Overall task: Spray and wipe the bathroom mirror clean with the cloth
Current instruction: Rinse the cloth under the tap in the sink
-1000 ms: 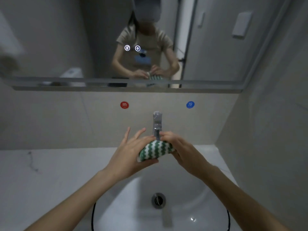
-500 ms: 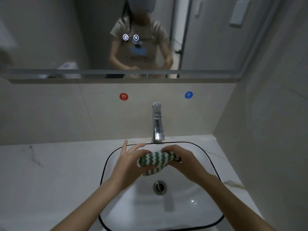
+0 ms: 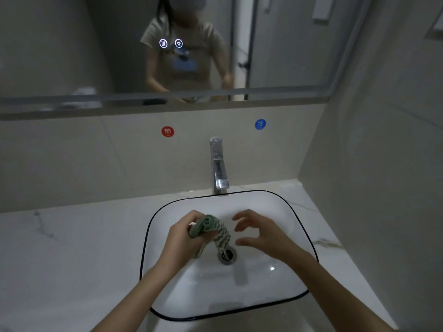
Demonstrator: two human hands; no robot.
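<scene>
We see both forearms bare to the frame's edge — no sleeves, watch or rings on the left hand (image 3: 182, 238) or the right hand (image 3: 261, 233). The reflection shows a beige short-sleeved T-shirt — blue print across the chest.

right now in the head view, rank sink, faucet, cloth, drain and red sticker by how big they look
1. sink
2. faucet
3. cloth, bunched in the left hand
4. drain and red sticker: too alike to rank
</scene>
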